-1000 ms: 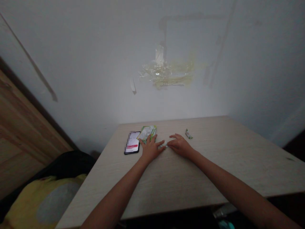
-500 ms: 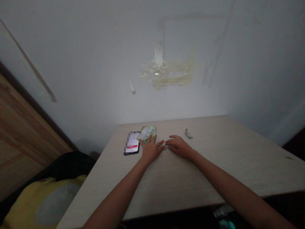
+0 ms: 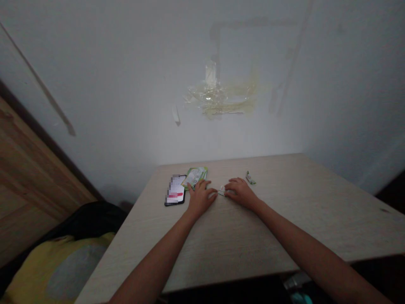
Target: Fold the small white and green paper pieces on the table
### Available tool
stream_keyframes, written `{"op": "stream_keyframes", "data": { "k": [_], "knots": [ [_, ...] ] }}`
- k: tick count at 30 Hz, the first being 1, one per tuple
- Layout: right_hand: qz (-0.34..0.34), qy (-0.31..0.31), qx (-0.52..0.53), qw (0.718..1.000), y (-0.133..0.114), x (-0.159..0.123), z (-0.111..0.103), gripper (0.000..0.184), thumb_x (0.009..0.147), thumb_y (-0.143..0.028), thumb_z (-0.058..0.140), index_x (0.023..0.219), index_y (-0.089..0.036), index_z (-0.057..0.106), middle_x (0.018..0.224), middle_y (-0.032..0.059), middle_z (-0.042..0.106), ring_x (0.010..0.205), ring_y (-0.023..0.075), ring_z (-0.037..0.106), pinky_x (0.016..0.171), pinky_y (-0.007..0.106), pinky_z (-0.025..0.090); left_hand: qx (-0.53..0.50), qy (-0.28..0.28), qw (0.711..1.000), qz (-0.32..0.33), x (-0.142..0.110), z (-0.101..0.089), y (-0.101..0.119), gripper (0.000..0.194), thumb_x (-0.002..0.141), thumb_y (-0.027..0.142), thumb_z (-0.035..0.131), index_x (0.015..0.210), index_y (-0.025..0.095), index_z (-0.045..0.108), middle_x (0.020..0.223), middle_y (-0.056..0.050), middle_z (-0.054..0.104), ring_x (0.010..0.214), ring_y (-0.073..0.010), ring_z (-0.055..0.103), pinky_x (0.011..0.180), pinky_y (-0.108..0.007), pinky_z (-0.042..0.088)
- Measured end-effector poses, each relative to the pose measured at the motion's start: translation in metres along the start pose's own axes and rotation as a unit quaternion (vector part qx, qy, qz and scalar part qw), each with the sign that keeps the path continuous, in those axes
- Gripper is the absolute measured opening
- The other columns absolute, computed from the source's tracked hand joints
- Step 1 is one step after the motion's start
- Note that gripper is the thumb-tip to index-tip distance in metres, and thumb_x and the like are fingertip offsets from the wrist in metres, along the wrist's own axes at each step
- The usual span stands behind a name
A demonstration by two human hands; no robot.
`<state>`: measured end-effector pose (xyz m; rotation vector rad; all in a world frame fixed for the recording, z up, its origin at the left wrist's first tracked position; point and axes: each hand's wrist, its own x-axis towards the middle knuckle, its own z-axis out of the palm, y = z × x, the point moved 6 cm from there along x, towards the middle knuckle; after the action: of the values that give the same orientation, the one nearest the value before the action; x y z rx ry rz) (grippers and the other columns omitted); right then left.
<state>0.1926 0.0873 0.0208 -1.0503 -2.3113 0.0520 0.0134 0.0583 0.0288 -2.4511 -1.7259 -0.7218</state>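
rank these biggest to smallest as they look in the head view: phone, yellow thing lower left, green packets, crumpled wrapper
1. yellow thing, clearly largest
2. phone and green packets: too alike to rank, packets partly hidden by the left hand
3. crumpled wrapper

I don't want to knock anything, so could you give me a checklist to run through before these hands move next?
1. Left hand off the phone: ok.
2. Left hand clear of the green packets: not ok, fingers at their near edge.
3. Small pale piece by the right hand: ok, at its fingertips.
4. Firm grip on that piece: cannot tell.
5. Crumpled wrapper untouched: ok.
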Motion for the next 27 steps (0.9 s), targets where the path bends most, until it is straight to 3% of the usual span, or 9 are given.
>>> {"op": "stream_keyframes", "data": {
  "k": [9,16,20,27],
  "knots": [
    [-0.055,0.006,0.019,0.998,-0.004,0.0,0.007,0.016,0.088,-0.028,0.065,0.099,-0.026,0.076,0.105,0.0073,0.073,0.111,0.0241,0.06,0.099,0.043,0.044,0.015,-0.009,1.0,0.009,0.0,-0.002,0.005,0.016,0.086,0.041,0.063,0.097,0.041,0.074,0.136,0.0,0.057,0.137,-0.031,0.036,0.108,-0.077,-0.003],
    [-0.057,0.008,0.036,0.998,0.001,0.0,0.01,0.015,0.087,-0.029,0.067,0.098,-0.026,0.076,0.107,0.0067,0.072,0.106,0.0224,0.06,0.096,0.041,0.045,0.043,-0.005,0.998,0.049,-0.001,-0.008,0.014,0.021,0.087,0.046,0.059,0.099,0.04,0.075,0.138,-0.001,0.056,0.137,-0.0346,0.036,0.107,-0.077,-0.008],
    [-0.043,0.001,0.04,0.998,0.004,-0.001,0.012,0.014,0.088,-0.029,0.066,0.097,-0.027,0.077,0.108,0.0058,0.072,0.113,0.0246,0.058,0.099,0.044,0.044,0.071,0.011,0.994,0.082,-0.003,-0.013,0.021,0.026,0.089,0.049,0.055,0.106,0.04,0.073,0.145,0.0,0.051,0.141,-0.0368,0.03,0.107,-0.076,-0.014],
    [-0.045,-0.005,0.046,0.998,0.003,0.0,0.011,0.014,0.087,-0.028,0.067,0.097,-0.028,0.077,0.108,0.0051,0.073,0.117,0.0248,0.058,0.102,0.045,0.044,0.085,0.0,0.994,0.075,-0.002,-0.01,0.02,0.032,0.091,0.054,0.049,0.116,0.044,0.068,0.151,0.001,0.044,0.143,-0.0376,0.026,0.106,-0.076,-0.014]
  ]
}}
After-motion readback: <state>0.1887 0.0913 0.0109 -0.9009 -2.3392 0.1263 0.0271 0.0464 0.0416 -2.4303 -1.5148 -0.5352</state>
